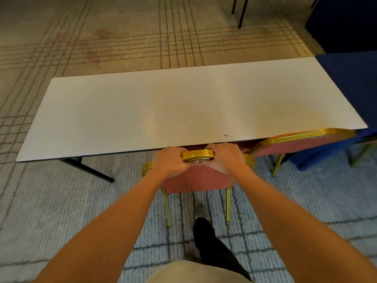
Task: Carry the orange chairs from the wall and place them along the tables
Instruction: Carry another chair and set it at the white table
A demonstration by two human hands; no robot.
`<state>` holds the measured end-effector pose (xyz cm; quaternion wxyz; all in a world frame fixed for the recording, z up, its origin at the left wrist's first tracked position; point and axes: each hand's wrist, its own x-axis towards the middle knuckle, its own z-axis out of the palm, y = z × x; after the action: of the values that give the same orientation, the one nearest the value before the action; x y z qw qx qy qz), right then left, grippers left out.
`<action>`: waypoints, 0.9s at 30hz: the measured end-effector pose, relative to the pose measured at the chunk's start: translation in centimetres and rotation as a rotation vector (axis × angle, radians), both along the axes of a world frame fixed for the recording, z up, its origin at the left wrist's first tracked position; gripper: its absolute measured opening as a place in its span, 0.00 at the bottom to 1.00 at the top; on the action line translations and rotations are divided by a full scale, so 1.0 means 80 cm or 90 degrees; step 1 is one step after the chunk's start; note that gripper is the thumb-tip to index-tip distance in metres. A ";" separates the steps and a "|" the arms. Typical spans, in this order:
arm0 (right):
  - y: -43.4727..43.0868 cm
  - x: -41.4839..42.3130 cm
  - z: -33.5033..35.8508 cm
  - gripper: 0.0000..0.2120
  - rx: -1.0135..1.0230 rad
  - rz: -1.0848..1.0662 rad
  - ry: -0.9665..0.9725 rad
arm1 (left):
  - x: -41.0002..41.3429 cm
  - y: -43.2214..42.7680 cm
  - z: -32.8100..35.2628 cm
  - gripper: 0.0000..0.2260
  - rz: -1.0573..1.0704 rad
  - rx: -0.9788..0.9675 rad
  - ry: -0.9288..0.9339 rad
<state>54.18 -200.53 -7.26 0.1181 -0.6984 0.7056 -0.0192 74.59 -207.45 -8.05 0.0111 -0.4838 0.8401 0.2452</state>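
An orange-red padded chair (pixel 195 180) with a gold frame stands at the near edge of the white table (pixel 142 111), its seat hidden under the tabletop. My left hand (pixel 170 160) grips the gold top rail of its backrest on the left. My right hand (pixel 225 157) grips the same rail on the right. A second orange chair (pixel 302 142) stands to the right, also tucked against the table's near edge.
Blue-covered furniture (pixel 350 82) abuts the table's right end. Black folding table legs (pixel 89 169) show under the left part. Thin black legs (pixel 241 15) stand at the far top. My foot in a dark trouser leg (pixel 204 225) is behind the chair on patterned carpet.
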 end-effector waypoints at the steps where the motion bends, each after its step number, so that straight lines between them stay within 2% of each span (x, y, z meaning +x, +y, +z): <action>1: 0.017 0.006 -0.005 0.24 0.013 -0.010 -0.013 | 0.006 0.015 -0.008 0.22 -0.007 0.006 0.009; 5: 0.092 0.025 -0.033 0.33 0.035 -0.032 -0.053 | 0.025 0.091 -0.035 0.26 -0.025 -0.003 -0.024; 14: 0.218 0.064 -0.074 0.17 0.144 0.002 -0.077 | 0.060 0.220 -0.086 0.26 -0.047 0.070 -0.085; 20: 0.277 0.087 -0.108 0.21 0.164 0.020 -0.043 | 0.077 0.284 -0.113 0.24 -0.040 0.121 -0.116; 24: 0.293 0.088 -0.115 0.24 0.096 -0.023 -0.071 | 0.070 0.300 -0.114 0.22 0.019 0.077 -0.130; 27: 0.306 0.091 -0.119 0.21 0.066 -0.024 -0.086 | 0.069 0.320 -0.123 0.20 0.128 0.054 -0.107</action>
<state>61.48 -176.05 -16.80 0.2007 -0.6749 0.7094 -0.0321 80.14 -181.86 -17.87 0.0771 -0.5835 0.7724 0.2387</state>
